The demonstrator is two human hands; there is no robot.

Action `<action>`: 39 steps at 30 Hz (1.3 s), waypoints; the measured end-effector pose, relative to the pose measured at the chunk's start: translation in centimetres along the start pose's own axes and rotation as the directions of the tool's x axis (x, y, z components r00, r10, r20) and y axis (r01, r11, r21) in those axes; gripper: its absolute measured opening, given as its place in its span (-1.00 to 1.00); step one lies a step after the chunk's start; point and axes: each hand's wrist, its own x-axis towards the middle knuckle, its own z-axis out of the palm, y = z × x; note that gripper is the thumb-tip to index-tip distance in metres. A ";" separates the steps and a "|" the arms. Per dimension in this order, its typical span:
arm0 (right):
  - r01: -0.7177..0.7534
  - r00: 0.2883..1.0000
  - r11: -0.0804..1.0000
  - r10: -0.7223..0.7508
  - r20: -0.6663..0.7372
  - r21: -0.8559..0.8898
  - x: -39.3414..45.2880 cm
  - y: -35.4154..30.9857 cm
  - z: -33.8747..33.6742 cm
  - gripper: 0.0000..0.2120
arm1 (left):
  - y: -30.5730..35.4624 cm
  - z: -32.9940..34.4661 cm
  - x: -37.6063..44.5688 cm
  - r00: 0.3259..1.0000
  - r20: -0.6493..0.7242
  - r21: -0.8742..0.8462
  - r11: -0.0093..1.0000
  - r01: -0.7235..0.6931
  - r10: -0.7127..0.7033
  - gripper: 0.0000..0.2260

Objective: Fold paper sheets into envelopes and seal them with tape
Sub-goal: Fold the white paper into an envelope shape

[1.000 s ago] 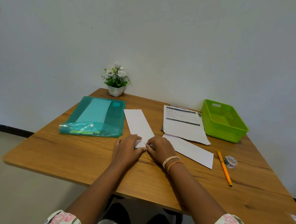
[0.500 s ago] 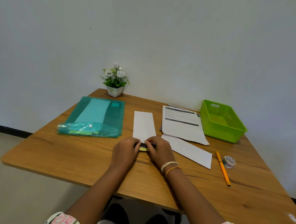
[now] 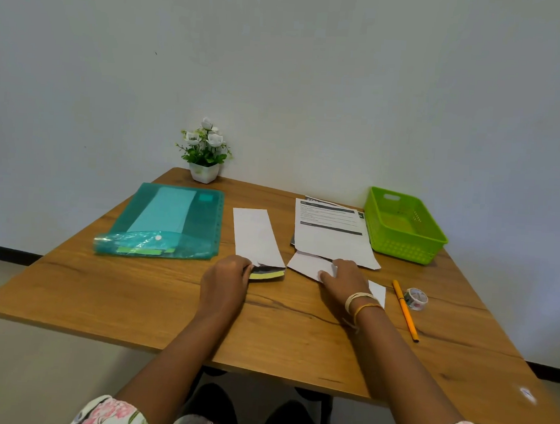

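A long folded white paper strip (image 3: 256, 235) lies in the middle of the wooden table (image 3: 142, 301). My left hand (image 3: 227, 282) grips its near end, where a yellow and dark printed inner side (image 3: 268, 273) shows. A second folded white sheet (image 3: 303, 264) lies to the right. My right hand (image 3: 345, 281) rests on that sheet, with its thumb and forefinger pinching the paper's edge. A roll of patterned tape (image 3: 416, 298) sits further right, apart from both hands.
An orange pencil (image 3: 405, 311) lies beside the tape. Printed sheets (image 3: 332, 238) and a green plastic basket (image 3: 402, 226) are at the back right. A teal plastic folder (image 3: 166, 221) lies at the left, and a small potted plant (image 3: 205, 156) stands by the wall.
My right hand has left the strip's near end and moved right onto the second folded sheet. My left hand stays on the strip, whose near end now shows its printed inside.
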 end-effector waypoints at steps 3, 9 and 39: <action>0.002 0.999 0.990 0.003 0.033 -0.140 0.1 0.4 -0.5 -0.45 | -0.1 0.2 0.0 1.000 0.027 -0.001 1.000 -0.009 0.009 -0.88; -0.102 0.978 0.995 0.103 0.183 -0.016 -0.1 -0.8 -1.7 -0.54 | -0.2 0.8 0.7 0.994 0.103 0.081 0.995 -0.053 0.044 -0.84; -0.318 0.897 0.875 0.152 0.416 0.366 -2.2 -6.3 -1.1 -0.54 | 0.0 2.0 1.6 0.994 0.083 0.031 0.997 -0.074 0.071 -0.82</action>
